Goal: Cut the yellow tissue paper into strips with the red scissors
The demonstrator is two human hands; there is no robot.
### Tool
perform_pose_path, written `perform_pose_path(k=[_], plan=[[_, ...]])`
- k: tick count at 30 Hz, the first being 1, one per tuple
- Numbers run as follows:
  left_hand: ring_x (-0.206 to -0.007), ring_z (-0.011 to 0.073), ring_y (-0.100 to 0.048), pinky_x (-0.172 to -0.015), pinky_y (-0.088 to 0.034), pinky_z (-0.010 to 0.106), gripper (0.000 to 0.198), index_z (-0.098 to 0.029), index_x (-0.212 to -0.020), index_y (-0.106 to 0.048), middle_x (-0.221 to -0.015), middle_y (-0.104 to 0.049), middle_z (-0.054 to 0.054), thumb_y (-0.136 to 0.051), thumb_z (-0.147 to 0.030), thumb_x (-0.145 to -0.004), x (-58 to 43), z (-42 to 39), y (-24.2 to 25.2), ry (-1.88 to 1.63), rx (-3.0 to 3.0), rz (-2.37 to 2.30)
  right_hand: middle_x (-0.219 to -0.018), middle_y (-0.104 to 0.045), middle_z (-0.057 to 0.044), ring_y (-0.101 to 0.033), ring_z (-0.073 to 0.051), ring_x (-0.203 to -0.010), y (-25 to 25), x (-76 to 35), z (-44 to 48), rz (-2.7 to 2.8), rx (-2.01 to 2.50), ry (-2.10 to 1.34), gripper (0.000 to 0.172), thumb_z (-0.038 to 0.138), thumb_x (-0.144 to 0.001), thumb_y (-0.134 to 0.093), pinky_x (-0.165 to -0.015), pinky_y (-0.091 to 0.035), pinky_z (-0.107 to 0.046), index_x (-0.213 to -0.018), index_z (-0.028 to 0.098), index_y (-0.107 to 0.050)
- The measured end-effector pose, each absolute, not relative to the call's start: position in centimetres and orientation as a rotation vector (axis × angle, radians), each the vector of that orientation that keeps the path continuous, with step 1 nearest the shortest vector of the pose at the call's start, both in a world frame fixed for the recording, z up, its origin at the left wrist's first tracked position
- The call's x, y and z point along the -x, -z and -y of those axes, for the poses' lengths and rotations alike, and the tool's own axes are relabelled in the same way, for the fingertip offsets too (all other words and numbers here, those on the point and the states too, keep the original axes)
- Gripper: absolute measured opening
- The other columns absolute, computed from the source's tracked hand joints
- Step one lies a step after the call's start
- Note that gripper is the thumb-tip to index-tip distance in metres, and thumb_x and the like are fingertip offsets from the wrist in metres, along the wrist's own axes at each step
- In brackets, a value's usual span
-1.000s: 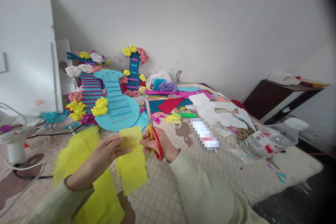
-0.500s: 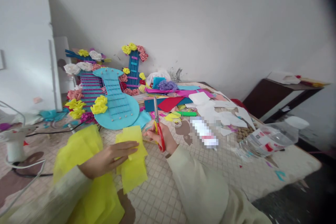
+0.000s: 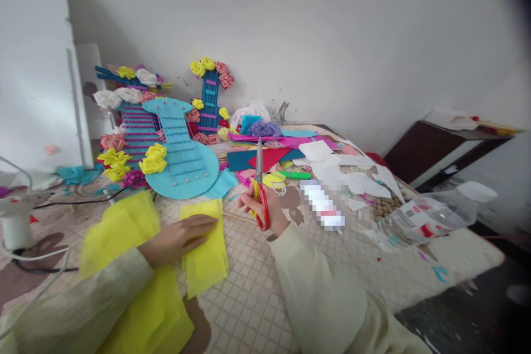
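My left hand lies flat, fingers stretched, over a small stack of yellow tissue-like paper and presses it on the table. Red-and-yellow-handled scissors are held upright in my right hand, to the right of that stack. The blades point away from me and look closed, apart from the paper. Larger yellow sheets spread under and beside my left forearm.
A light-blue guitar-shaped board with strings leans at the back, near flower-trimmed pieces. Coloured scraps, a green-handled tool, white paper and a clear plastic bottle lie to the right. A white glue gun and cables stand left.
My right hand has drawn the scissors right and slightly up, away from the paper. The small yellow pieces now lie aligned as one strip under my left hand.
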State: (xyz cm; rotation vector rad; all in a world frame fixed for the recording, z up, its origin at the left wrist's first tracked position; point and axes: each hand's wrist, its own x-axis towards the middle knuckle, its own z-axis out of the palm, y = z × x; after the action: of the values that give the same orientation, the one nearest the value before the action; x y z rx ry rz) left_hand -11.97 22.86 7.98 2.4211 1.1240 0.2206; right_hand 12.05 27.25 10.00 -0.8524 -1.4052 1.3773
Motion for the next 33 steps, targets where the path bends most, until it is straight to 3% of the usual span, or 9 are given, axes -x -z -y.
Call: perform_pose_path(k=[7,12,15,18,25,33], plan=[[-0.136,0.0271,-0.028,-0.111,-0.024,0.046,0.056,-0.029,-0.141,-0.028,-0.15,-0.029,0.005,-0.042,-0.046,-0.09,12.8,-23.3,-7.3,-0.122,-2.485,-1.149,-0.066,-0.058,0.001,-0.059,-0.014,-0.055,-11.1,-13.9,-27.8,1.578,1.039,-1.251,0.036,0.047,-0.071,-0.064,-0.052,-0.048,-0.027,-0.073,0.021,-0.039],[-0.139,0.0287,-0.019,-0.112,-0.019,0.048,0.065,-0.03,-0.143,-0.015,-0.153,-0.015,0.006,-0.043,-0.05,-0.088,13.0,-23.1,-7.0,-0.05,-2.549,-1.147,-0.067,-0.06,-0.001,-0.056,-0.017,-0.061,-10.5,-15.7,-27.2,1.88,1.27,-1.032,0.031,0.028,-0.062,-0.074,-0.058,-0.043,-0.029,-0.069,0.019,-0.046],[-0.139,0.0284,-0.018,-0.113,-0.015,0.049,0.068,-0.031,-0.144,-0.009,-0.153,-0.013,0.006,-0.042,-0.05,-0.088,13.0,-23.1,-6.8,-0.032,-2.582,-1.141,-0.072,-0.062,-0.003,-0.058,-0.018,-0.067,-9.7,-16.1,-26.4,2.012,1.4,-0.888,0.022,0.021,-0.066,-0.071,-0.063,-0.041,-0.028,-0.071,0.019,-0.05],[-0.139,0.0288,-0.017,-0.113,-0.015,0.049,0.068,-0.03,-0.144,-0.005,-0.153,-0.012,0.006,-0.041,-0.05,-0.089,13.0,-23.0,-6.6,-0.029,-2.608,-1.133,-0.077,-0.064,-0.006,-0.058,-0.019,-0.071,-9.2,-16.6,-26.2,2.091,1.523,-0.769,0.015,0.022,-0.073,-0.067,-0.063,-0.04,-0.028,-0.078,0.017,-0.054],[-0.139,0.0289,-0.017,-0.113,-0.016,0.047,0.068,-0.03,-0.144,-0.003,-0.153,-0.011,0.007,-0.039,-0.048,-0.09,12.9,-22.8,-6.8,-0.033,-2.657,-1.119,-0.08,-0.061,-0.001,-0.059,-0.015,-0.071,-8.3,-16.7,-26.2,2.369,1.569,-0.704,0.021,0.033,-0.084,-0.062,-0.066,-0.049,-0.03,-0.091,0.013,-0.059],[-0.139,0.029,-0.02,-0.113,-0.017,0.048,0.068,-0.03,-0.144,-0.002,-0.153,-0.013,0.007,-0.04,-0.048,-0.089,12.8,-22.7,-6.8,-0.05,-2.676,-1.135,-0.102,-0.061,-0.007,-0.06,-0.019,-0.089,-8.2,-17.6,-26.7,2.387,1.681,-0.479,0.023,0.031,-0.091,-0.054,-0.079,-0.051,-0.038,-0.105,0.014,-0.058]])
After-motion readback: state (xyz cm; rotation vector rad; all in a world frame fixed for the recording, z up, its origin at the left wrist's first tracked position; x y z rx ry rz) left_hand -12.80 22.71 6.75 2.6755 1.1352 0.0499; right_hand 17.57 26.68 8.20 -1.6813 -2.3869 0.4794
